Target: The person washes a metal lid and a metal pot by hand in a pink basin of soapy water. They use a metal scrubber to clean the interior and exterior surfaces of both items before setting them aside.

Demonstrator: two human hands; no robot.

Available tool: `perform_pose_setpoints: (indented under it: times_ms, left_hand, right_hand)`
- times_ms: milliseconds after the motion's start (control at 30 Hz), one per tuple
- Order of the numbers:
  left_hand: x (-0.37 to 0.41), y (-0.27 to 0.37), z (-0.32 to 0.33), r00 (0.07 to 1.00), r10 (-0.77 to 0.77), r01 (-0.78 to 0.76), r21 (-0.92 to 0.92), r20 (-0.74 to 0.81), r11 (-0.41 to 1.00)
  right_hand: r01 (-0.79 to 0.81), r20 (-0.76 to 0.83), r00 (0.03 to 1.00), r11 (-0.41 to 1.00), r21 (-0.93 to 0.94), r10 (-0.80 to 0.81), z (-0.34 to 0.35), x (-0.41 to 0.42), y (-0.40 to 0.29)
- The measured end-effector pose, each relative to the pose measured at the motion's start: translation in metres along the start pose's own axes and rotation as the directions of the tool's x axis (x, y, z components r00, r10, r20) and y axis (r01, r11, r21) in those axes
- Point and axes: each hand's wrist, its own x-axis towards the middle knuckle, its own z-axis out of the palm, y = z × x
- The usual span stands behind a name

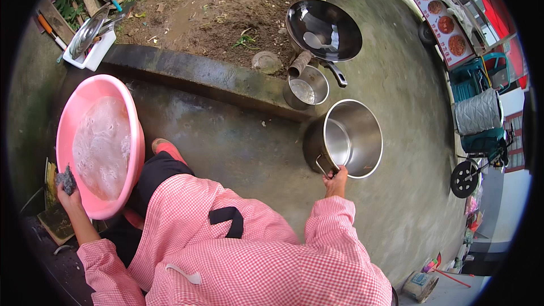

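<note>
My right hand (335,181) grips the side handle of a large stainless steel stockpot (356,136), which stands on the concrete to my right. The pot's mouth faces me and its inside shows bare metal. In my left hand (70,199) is a grey scouring pad (66,179), held at the near left rim of a pink plastic basin (138,144). Foamy, cloudy water (102,148) fills the lower part of the basin.
A smaller steel pot (306,87) and a black wok (325,29) sit by the low concrete curb (191,74). Beyond it lies a soil bed (204,12). A white plastic container (91,53) holds a lid and utensils. A wheeled vehicle (465,178) stands far right.
</note>
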Motion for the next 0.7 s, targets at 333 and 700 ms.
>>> perform_pose_setpoints:
  times_ms: [333,700]
  left_hand:
    - [0.071,-0.025,-0.026,0.967,-0.015,0.013,0.009,0.255,1.0]
    - [0.076,-0.023,-0.036,0.958,0.023,0.029,-0.177,0.286,0.984]
  right_hand:
    - [0.031,-0.177,0.984,0.971,0.236,0.011,-0.009,-0.125,-0.021]
    - [0.088,0.374,0.924,0.996,0.007,-0.084,0.061,-0.313,-0.055]
